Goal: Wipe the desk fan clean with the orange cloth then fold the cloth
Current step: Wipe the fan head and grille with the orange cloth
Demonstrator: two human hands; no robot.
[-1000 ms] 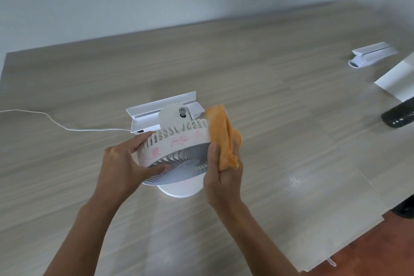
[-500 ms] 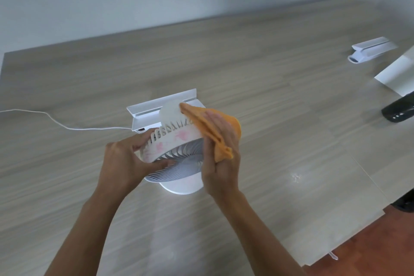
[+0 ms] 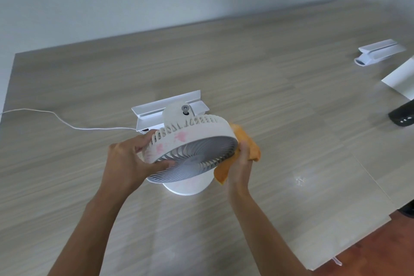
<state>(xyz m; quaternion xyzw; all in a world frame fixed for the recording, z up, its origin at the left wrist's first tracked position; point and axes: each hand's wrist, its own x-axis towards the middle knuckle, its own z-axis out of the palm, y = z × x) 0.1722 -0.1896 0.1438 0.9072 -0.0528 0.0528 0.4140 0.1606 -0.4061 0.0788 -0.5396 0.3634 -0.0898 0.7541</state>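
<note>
the wood-grain desk [image 3: 291, 119] filled most of the view, and the white desk fan [image 3: 190, 143] stood near its middle on a round base, its head tilted so the grey front grille faced down toward the person. pink smears marked the white rim of the fan head on the side nearest the left hand.

the left hand [image 3: 127, 157] gripped the left edge of the fan head: its fingers [image 3: 145, 141] curled over the slotted back rim while the thumb pressed on the lower edge of the grille, so the hand was clenched around the housing. the right hand [image 3: 240, 163] was closed around the orange cloth [image 3: 248, 148], which was bunched against the right edge of the fan head, touching the rim; one corner of the cloth hung below the hand beside the grille. the right fingers themselves were mostly hidden behind the cloth and the fan.

just behind the fan lay a white bracket-like piece [image 3: 165, 105], with a thin white cable [image 3: 67, 122] running off to the left edge of the desk. far to the right sat another white piece [image 3: 378, 55], a white sheet [image 3: 401, 78] and a black object [image 3: 402, 116] with a few small pale marks too small to read. no brand or writing could be read on the fan.
</note>
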